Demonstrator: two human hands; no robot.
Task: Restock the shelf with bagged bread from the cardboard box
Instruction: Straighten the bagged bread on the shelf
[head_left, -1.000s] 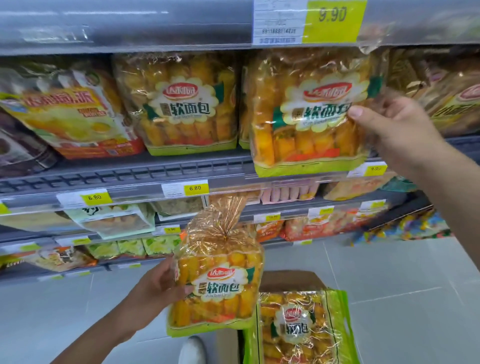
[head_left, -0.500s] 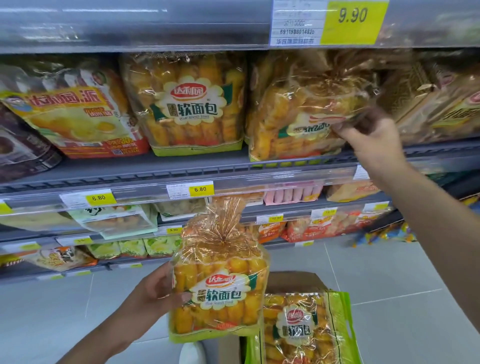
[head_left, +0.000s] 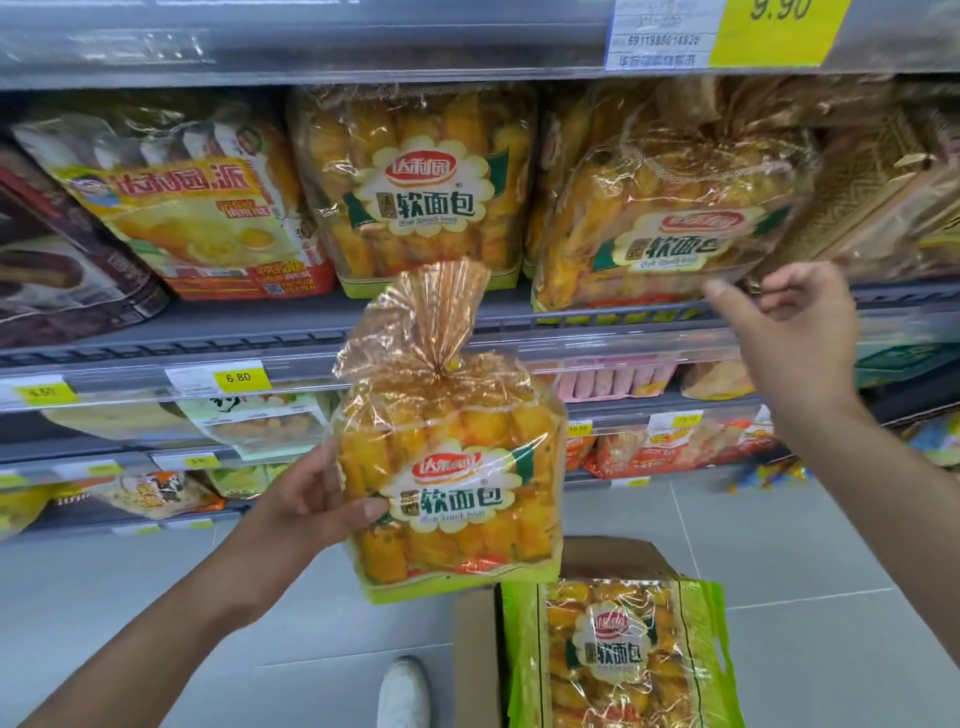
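1. Your left hand (head_left: 311, 499) has lifted its bread bag (head_left: 452, 483) higher, up in front of the shelf (head_left: 260, 332) edge. Your right hand (head_left: 789, 332) has let go of the second bag (head_left: 670, 218).
2. Your left thumb lies on the bread bag's front and your fingers wrap round its side. The bag stands upright.
3. Your right hand holds nothing, with its fingers loosely bent just below the second bag's corner. It may brush it, but that part is blurry.
4. The second bag leans back on the shelf.
5. A third bag (head_left: 618, 654) stands in the box (head_left: 478, 660) on the floor.
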